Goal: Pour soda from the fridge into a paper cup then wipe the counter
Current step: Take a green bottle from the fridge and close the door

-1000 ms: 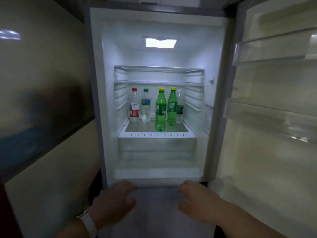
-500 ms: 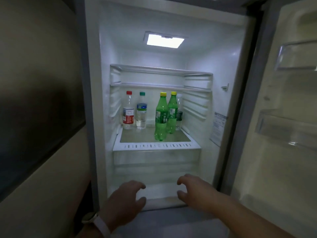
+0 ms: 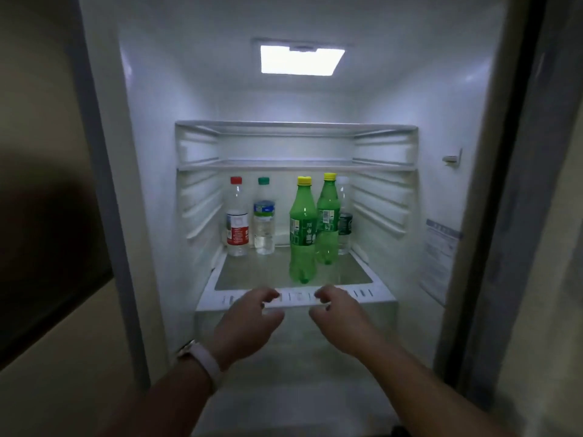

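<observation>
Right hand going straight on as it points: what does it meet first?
Probably the front green bottle, just beyond the shelf edge where the right hand is; depth is unclear.

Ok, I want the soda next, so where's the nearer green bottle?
In the head view the nearer green bottle stands centrally on the fridge shelf, just in front of the second green bottle and right of the green-capped clear bottle.

Occluded bottle, blurred text
Clear bottle (image 3: 344,225) mostly behind rear green soda bottle (image 3: 328,216); wall sticker (image 3: 440,257) print unreadable.
</observation>
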The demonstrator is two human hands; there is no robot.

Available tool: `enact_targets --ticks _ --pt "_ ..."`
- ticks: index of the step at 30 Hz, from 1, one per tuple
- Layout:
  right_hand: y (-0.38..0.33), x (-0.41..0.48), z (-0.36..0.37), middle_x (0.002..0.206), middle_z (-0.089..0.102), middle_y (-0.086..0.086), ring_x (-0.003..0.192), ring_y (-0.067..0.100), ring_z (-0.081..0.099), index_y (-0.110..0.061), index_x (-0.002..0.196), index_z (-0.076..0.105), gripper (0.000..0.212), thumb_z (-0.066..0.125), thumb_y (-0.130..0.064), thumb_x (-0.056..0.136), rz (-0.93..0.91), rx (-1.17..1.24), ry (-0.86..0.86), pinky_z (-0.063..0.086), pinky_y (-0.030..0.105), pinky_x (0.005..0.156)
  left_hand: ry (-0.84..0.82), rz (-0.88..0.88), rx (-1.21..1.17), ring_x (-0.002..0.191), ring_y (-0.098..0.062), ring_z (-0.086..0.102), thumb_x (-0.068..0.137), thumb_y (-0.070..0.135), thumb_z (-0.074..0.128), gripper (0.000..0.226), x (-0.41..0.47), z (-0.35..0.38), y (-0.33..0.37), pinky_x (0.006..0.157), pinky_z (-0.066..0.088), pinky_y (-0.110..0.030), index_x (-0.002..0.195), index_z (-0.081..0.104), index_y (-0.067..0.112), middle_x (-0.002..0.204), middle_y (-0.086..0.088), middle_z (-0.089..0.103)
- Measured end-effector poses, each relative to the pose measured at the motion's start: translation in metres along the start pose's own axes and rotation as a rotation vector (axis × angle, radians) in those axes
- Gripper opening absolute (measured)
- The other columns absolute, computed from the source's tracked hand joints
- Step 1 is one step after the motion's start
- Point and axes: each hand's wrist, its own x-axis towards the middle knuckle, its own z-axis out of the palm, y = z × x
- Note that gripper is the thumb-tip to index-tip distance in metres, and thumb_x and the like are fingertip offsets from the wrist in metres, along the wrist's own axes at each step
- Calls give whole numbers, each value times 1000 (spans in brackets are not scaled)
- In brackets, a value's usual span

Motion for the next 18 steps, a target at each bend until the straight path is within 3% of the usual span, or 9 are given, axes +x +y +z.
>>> enact_targets --ticks 3,5,9,11,14,16,18 --pt "-8 31 2 129 56 3 99 18 58 -21 131 51 43 56 -34 90 17 128 44 50 33 82 22 -72 -240 98 -14 59 90 26 64 36 38 -1 13 81 52 -34 125 55 21 122 -6 61" --pt "-12 49 1 127 55 5 98 18 55 -20 132 49 45 57 -35 90 27 212 71 49 37 87 31 -111 -365 94 -13 57 92 23 62 39 57 -2 23 70 48 -28 129 51 18 122 -9 57" --pt "-17 76 -1 110 55 3 87 14 53 -16 135 47 46 58 -30 93 130 439 71 45 30 74 65 -156 -469 105 -20 56 91 29 63 54 92 2 36 73 45 -28 139 42 18 128 -9 55" --pt "-15 87 2 117 55 6 97 19 55 -15 138 44 49 56 -28 92 174 503 57 45 32 79 82 -160 -487 107 -21 55 90 30 64 59 107 3 41 75 45 -29 141 40 16 127 -10 54" --pt "-10 96 8 125 52 9 108 23 52 -12 142 40 54 55 -25 91 208 567 44 44 36 85 74 -138 -507 103 -20 56 88 28 67 65 125 3 52 68 46 -24 143 35 12 123 -8 54" --pt "-7 101 9 119 53 7 102 20 53 -9 141 40 54 55 -24 91 211 614 40 45 35 81 55 -110 -529 92 -13 60 87 23 70 60 133 4 60 62 49 -18 137 38 14 109 0 57" --pt "-6 106 9 109 57 4 91 15 55 -7 137 43 50 55 -22 91 205 644 37 44 32 71 41 -86 -575 90 -12 64 83 16 74 56 139 6 65 68 57 -22 129 42 12 103 1 61"
